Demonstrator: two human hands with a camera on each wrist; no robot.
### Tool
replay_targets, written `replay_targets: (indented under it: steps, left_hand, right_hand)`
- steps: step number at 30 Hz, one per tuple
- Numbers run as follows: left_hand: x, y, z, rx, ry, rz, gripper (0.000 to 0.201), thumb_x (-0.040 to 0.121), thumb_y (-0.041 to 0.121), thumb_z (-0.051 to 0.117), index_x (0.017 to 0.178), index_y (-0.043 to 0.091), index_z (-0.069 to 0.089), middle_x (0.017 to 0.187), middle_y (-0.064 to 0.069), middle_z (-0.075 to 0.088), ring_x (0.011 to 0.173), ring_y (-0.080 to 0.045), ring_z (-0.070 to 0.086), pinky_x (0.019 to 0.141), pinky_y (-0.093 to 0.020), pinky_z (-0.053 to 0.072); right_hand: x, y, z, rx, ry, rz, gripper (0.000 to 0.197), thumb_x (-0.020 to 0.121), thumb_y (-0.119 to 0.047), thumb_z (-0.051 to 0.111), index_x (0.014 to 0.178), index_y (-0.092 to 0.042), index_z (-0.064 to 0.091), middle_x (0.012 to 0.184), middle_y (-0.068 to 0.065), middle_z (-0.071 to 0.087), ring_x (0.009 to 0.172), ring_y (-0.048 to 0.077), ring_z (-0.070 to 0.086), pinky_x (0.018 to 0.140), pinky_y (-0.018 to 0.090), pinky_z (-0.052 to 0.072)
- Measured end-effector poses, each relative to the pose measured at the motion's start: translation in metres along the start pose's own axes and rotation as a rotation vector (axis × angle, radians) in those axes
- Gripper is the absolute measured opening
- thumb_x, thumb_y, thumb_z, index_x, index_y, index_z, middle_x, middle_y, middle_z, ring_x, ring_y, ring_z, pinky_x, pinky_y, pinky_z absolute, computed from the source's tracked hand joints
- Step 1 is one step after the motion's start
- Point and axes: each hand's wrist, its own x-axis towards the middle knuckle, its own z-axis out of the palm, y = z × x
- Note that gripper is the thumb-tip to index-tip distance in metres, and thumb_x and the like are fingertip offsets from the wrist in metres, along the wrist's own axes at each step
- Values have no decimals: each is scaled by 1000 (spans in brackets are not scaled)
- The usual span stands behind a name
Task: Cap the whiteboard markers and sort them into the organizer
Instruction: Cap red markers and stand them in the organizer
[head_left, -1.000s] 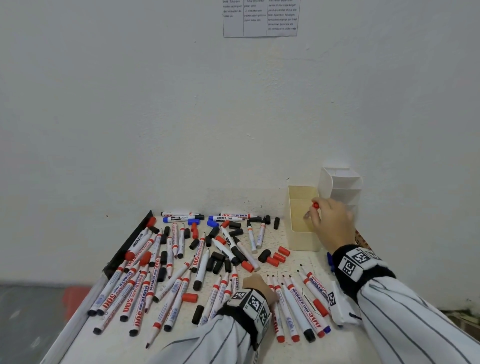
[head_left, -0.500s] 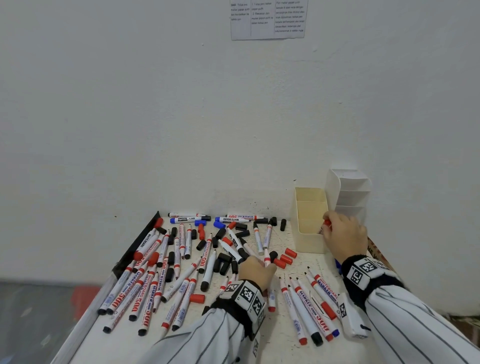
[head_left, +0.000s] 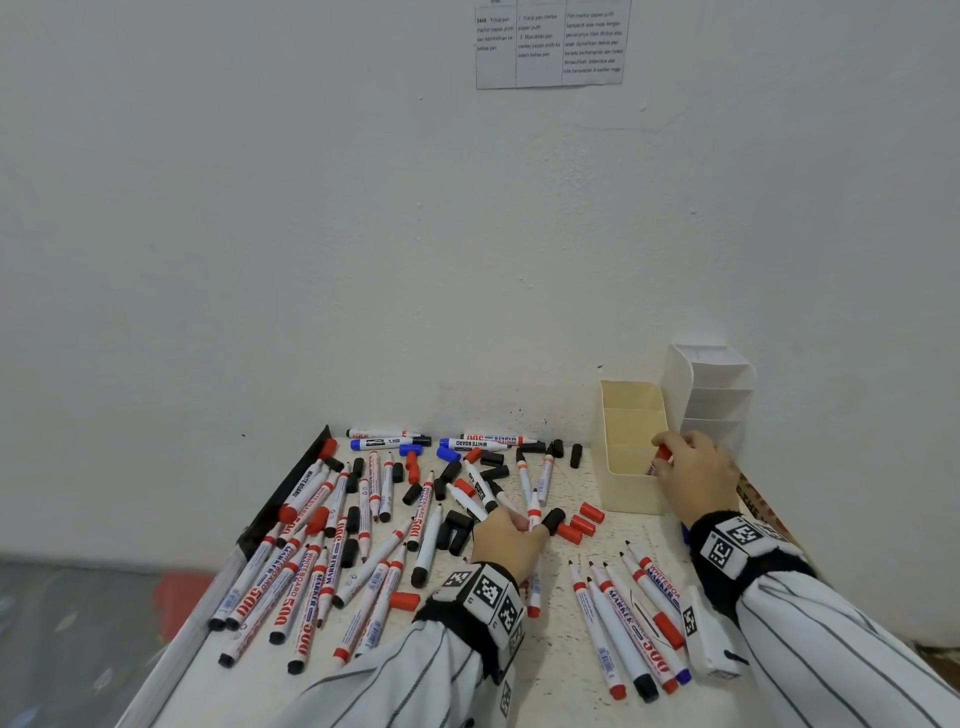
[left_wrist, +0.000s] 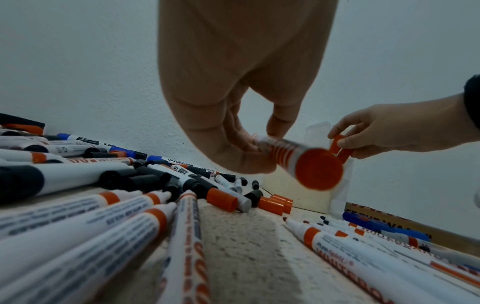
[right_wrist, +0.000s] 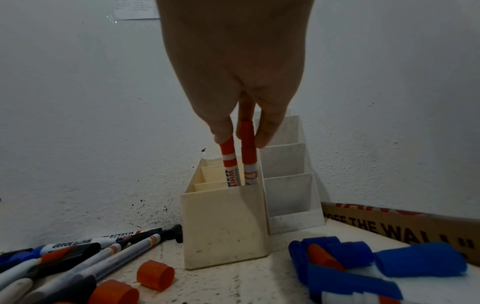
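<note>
Your right hand (right_wrist: 233, 67) has its grip narrowed on two capped red markers (right_wrist: 239, 156), fingertips on their caps, and both stand upright with their lower ends inside the nearest compartment of the cream organizer (right_wrist: 223, 230). One barrel reads "WHIT" before the organizer's wall cuts it off. A white tiered organizer (right_wrist: 288, 195) stands just beside it, against the wall.

Your left hand (left_wrist: 233, 92) grips a red-ended marker (left_wrist: 298, 156) above the tabletop (left_wrist: 246, 236), fingers and thumb curled round its barrel; whether that marker is capped you cannot tell, as it is blurred.

Loose markers (head_left: 311, 571) and loose red caps (head_left: 579, 525) and black caps (head_left: 457, 530) lie scattered over the tabletop. Their barrels read "WHITEBOARD MARKER" and "500" in red. A blue marker (head_left: 387, 443) near the wall reads "WHITE BOARD". At your right a cardboard strip (right_wrist: 405, 224) shows the words "OFF THE WALL". A printed sheet (head_left: 549, 44) is on the wall above; its text is too small to read.
</note>
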Motion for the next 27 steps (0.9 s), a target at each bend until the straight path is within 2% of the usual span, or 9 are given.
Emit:
replay_targets:
  steps: [4, 9, 13, 15, 17, 20, 22, 25, 27]
  left_hand:
    - [1, 2, 1, -3, -18, 17, 22, 83, 37, 63, 77, 21, 48, 92, -2, 60, 79, -12, 55, 68, -21, 44]
    - [5, 4, -1, -12, -20, 32, 20, 84, 34, 62, 89, 17, 52, 93, -1, 58, 76, -9, 53, 62, -18, 41]
    - [9, 5, -2, -7, -15, 31, 19, 84, 32, 63, 89, 17, 53, 96, -3, 61, 80, -12, 58, 70, -21, 47]
    - [10, 5, -2, -1, -18, 31, 20, 84, 34, 63, 90, 18, 53, 97, -3, 62, 85, -15, 60, 74, -24, 49]
    - [10, 6, -2, 8, -18, 24, 19, 84, 34, 62, 89, 19, 52, 97, -3, 61, 86, -16, 60, 73, -23, 48]
    - [13, 6, -3, -1, -11, 18, 16, 84, 33, 62, 83, 22, 50, 103, -6, 64, 89, -17, 64, 75, -25, 51]
    - [14, 6, -3, 0, -16, 8, 17, 84, 33, 62, 81, 24, 48, 103, -6, 63, 87, -15, 63, 73, -24, 51]
    - [18, 5, -4, 2, -15, -7, 17, 84, 35, 62, 81, 26, 47, 105, -5, 63, 87, -14, 62, 74, -25, 52]
    - [20, 4, -5, 5, -15, -7, 17, 84, 35, 62, 83, 25, 48, 106, -5, 60, 83, -12, 59, 69, -21, 49]
  right_hand:
    - [6, 7, 0, 182, -49, -49, 25, 92, 1, 47, 111, -3, 62, 109, 17, 57, 98, 28, 53, 81, 30, 40]
    - [20, -2, -24, 304, 40, -102, 24, 92, 1, 49, 112, 1, 63, 104, 17, 59, 92, 23, 54, 79, 22, 38]
    - [37, -20, -52, 458, 111, -132, 24, 92, 2, 46, 110, 0, 62, 98, 8, 57, 86, 14, 50, 66, 0, 36]
    - [45, -27, -61, 489, 156, -173, 25, 91, 6, 45, 109, 2, 63, 98, 9, 54, 87, 13, 47, 68, -6, 33]
    - [50, -29, -59, 468, 154, -218, 26, 91, 7, 44, 109, 3, 62, 101, 13, 55, 89, 15, 49, 75, 0, 35]
    - [49, -21, -39, 394, 111, -260, 28, 91, 8, 41, 109, 4, 63, 103, 17, 58, 94, 25, 54, 84, 23, 39]
    - [46, -12, -24, 335, 140, -299, 29, 90, 9, 41, 106, 4, 64, 101, 16, 59, 97, 28, 53, 86, 27, 37]
    - [44, -3, -11, 332, 174, -322, 27, 88, 11, 43, 99, 2, 66, 95, 10, 58, 94, 24, 50, 86, 26, 36]
    - [47, 2, -7, 293, 228, -369, 27, 83, 16, 47, 97, 4, 67, 95, 16, 62, 94, 32, 54, 85, 33, 42]
